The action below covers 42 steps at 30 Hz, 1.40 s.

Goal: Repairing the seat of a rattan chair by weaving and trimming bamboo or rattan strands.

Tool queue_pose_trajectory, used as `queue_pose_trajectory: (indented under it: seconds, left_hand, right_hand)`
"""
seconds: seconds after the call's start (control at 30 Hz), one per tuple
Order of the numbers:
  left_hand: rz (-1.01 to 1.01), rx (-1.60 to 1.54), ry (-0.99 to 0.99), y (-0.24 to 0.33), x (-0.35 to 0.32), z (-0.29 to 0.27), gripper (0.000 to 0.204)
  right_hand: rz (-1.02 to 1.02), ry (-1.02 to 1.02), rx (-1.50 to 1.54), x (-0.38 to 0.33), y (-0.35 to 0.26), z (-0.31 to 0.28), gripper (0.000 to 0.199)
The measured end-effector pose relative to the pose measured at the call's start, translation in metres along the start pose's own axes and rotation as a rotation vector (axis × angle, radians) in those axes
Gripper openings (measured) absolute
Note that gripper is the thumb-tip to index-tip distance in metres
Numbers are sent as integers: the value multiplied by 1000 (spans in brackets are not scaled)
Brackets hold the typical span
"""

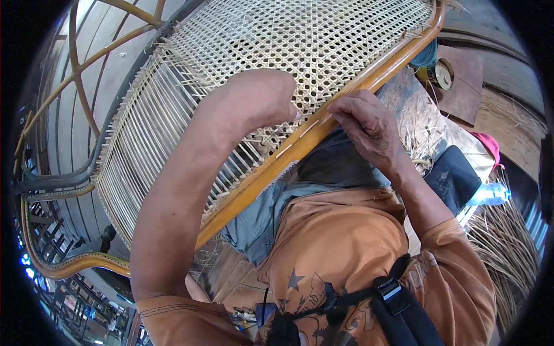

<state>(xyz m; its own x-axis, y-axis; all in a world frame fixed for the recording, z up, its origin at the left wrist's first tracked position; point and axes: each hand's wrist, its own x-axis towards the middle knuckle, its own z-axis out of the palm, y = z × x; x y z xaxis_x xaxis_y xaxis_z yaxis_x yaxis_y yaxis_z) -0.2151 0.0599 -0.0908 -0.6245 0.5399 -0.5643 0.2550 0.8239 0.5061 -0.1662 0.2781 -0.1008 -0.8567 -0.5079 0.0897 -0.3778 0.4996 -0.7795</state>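
Note:
A cane-webbed furniture panel [334, 43] lies across my lap, edged along the near side by a varnished wooden rail [395, 62]. Open hexagonal weave fills its far and right part, while the left part carries only parallel strands [144, 132]. My left hand [271, 92] is bent down over the weave close to the rail; its thumb tip shows, but the other fingers are hidden behind the wrist. At the rail's near edge, my right hand [369, 124] is closed, thumb and fingers pinched together. Whatever it pinches is too small to make out. Short pale strand pieces lie on the rail between both hands.
A curved rattan frame [75, 69] stands at the left on slatted boards. At the right are an open tin [441, 74], a dark flat pad [454, 179], a clear plastic bottle [489, 194] and a bundle of long cane strips [502, 248].

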Motion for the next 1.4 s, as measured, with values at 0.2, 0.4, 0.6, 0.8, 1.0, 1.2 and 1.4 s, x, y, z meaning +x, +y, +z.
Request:
queue_pose_trajectory:
  seconds: [0.2,0.4,0.6,0.8,1.0,1.2,1.4]
  left_hand:
    - [38,-52,-45,4,3,-7,35]
    - [-55,-46,-69,10,-3,-7,40]
    - [-119,43,18,19,-14,-7,40]
    - [-262,-319,523,80,-69,8,17]
    - [62,-874,165,98,-95,90,19]
    - [-144,-1405,105,65,-58,172,15]
    - [-288,-2059,306,52,-50,192,21]
  right_hand:
    - [95,39,104,-11,10,-9,12]
    - [522,469,467,-55,66,-68,14]
    - [892,130,48,-158,93,-71,21]
    - [830,-200,-374,-207,66,-26,43]
    - [843,-232,-354,-164,67,-21,48]
    - [800,-449,-286,-152,74,-35,42]
    - [1080,-689,-267,-147,36,-74,46]
